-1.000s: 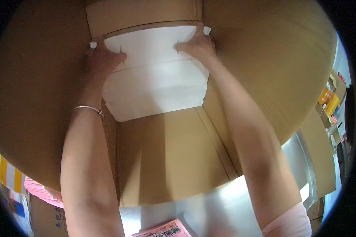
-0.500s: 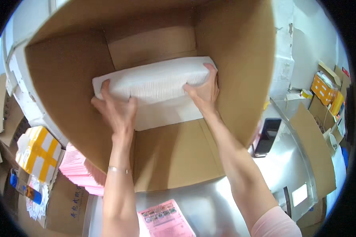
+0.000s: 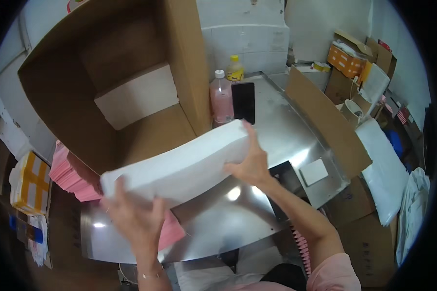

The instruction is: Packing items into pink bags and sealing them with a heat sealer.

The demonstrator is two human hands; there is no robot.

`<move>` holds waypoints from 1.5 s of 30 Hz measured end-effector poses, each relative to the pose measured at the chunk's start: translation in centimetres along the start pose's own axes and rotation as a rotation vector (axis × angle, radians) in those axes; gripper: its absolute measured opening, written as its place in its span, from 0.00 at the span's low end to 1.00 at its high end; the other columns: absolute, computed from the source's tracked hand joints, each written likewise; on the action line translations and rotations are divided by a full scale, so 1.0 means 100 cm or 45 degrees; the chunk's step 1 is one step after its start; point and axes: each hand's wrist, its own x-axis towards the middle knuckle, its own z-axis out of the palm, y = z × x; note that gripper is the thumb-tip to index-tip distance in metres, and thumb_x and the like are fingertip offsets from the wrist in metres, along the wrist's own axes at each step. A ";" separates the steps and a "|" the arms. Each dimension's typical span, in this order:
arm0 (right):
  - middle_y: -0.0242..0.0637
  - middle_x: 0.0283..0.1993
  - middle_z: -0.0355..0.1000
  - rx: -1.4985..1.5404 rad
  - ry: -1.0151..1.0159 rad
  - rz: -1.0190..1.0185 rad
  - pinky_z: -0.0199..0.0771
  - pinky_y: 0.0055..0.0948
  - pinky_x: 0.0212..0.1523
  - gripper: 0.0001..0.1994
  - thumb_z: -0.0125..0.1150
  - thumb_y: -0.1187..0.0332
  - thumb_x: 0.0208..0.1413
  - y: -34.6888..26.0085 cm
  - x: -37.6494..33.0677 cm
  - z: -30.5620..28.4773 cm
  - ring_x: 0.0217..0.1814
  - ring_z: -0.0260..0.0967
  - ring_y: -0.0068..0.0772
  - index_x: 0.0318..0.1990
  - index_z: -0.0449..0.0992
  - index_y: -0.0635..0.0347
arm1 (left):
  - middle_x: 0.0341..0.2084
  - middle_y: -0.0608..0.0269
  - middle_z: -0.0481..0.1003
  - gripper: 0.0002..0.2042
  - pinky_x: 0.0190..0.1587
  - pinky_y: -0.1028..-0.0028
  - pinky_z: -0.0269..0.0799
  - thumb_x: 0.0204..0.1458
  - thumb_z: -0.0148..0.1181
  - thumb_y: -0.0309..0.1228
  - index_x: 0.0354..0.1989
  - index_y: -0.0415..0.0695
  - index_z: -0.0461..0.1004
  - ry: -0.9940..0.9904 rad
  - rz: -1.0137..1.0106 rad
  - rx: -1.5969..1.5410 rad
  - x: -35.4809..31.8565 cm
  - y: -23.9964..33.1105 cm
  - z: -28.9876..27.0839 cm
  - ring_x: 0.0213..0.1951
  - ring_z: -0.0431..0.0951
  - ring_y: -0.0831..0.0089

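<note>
White paper stack [image 3: 179,167] hangs above the steel worktop [image 3: 277,140], in front of the open cardboard box [image 3: 131,87]; left hand [image 3: 136,218] and right hand [image 3: 250,162] each keep a grip clamped on 1 end, sharing its weight.

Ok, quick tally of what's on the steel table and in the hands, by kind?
White stack, held in both hands: 1
Large open cardboard box: 1
Bottles, one pink, one yellow: 2
Black phone: 1
Pink sheet piles: 1
Total: 6
</note>
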 end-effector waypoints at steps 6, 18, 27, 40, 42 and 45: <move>0.59 0.59 0.70 -0.477 -0.331 0.395 0.70 0.43 0.61 0.52 0.71 0.44 0.43 0.071 -0.004 -0.081 0.60 0.71 0.55 0.72 0.54 0.61 | 0.55 0.29 0.66 0.45 0.60 0.51 0.65 0.42 0.68 0.54 0.67 0.41 0.60 -0.860 -0.165 -0.182 0.012 0.021 0.082 0.59 0.66 0.34; 0.57 0.62 0.53 -0.518 -0.027 -0.202 0.71 0.49 0.57 0.34 0.75 0.62 0.36 0.110 -0.045 -0.054 0.59 0.62 0.64 0.53 0.64 0.52 | 0.62 0.28 0.62 0.40 0.63 0.56 0.65 0.50 0.58 0.55 0.69 0.46 0.61 -0.895 -0.121 -0.207 0.007 0.004 0.134 0.62 0.67 0.38; 0.60 0.59 0.57 -0.711 0.294 -0.329 0.64 0.56 0.58 0.31 0.72 0.67 0.27 0.109 -0.032 -0.093 0.60 0.59 0.66 0.46 0.68 0.58 | 0.63 0.25 0.60 0.49 0.64 0.57 0.64 0.48 0.66 0.47 0.72 0.32 0.46 -0.610 -0.279 -0.502 0.008 -0.019 0.112 0.62 0.66 0.38; 0.64 0.61 0.58 -0.205 -0.281 -0.196 0.62 0.49 0.66 0.39 0.73 0.66 0.32 0.075 -0.039 -0.013 0.68 0.54 0.67 0.58 0.65 0.63 | 0.58 0.33 0.69 0.45 0.64 0.62 0.64 0.47 0.62 0.37 0.71 0.30 0.45 -0.919 -0.282 -0.648 -0.001 -0.009 0.143 0.60 0.71 0.44; 0.61 0.57 0.59 -0.322 -0.003 -0.163 0.64 0.50 0.63 0.34 0.72 0.67 0.31 0.071 -0.041 0.007 0.64 0.57 0.66 0.52 0.66 0.61 | 0.58 0.33 0.69 0.46 0.63 0.62 0.65 0.47 0.62 0.37 0.71 0.31 0.45 -0.803 -0.156 -0.551 -0.002 -0.007 0.145 0.59 0.72 0.44; 0.56 0.57 0.60 -0.375 0.115 -0.236 0.65 0.50 0.60 0.29 0.71 0.69 0.31 0.077 -0.034 -0.020 0.62 0.58 0.65 0.47 0.68 0.60 | 0.57 0.35 0.70 0.46 0.61 0.62 0.67 0.47 0.62 0.38 0.72 0.32 0.45 -0.844 -0.336 -0.842 0.005 -0.013 0.126 0.57 0.73 0.44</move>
